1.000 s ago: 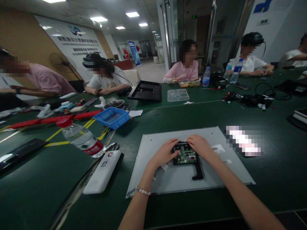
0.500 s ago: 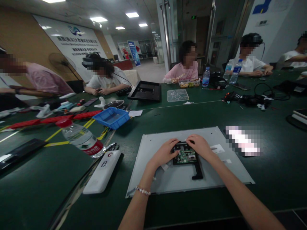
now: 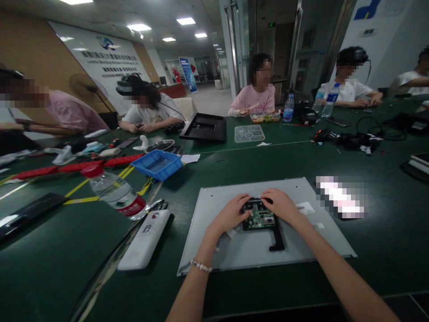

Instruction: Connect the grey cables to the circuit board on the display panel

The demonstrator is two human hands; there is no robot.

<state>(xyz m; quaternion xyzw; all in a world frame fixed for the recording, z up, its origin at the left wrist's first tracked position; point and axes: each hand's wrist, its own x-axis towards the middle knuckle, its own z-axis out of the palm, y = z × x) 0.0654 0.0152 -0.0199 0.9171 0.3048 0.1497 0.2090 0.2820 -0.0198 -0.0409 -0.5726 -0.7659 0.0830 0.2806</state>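
Note:
A green circuit board (image 3: 260, 219) sits in a black plastic bracket (image 3: 278, 239), which lies on a flat grey metal panel (image 3: 208, 219). My left hand (image 3: 233, 212) grips the bracket's left side, its thumb at the edge of the board and its fingers curled over the far edge. At the far right corner, my right hand (image 3: 277, 202) has its fingers closed on the same bracket. The fingertips of both hands are partly hidden behind the bracket's far edge. White labels (image 3: 304, 208) are stuck on the panel right of my hand.
Left of the panel lie a white power bank (image 3: 145, 241) and a tilted water bottle (image 3: 115, 194). Beyond them stands a blue tray (image 3: 157, 165). A phone with a bright screen (image 3: 340, 197) lies to the right. Several people sit around the green table (image 3: 284, 158).
Both hands keep their places on the bracket, with barely any finger movement. The whole view has shifted very slightly. Across the table, a person in pink has lowered their chopsticks a little.

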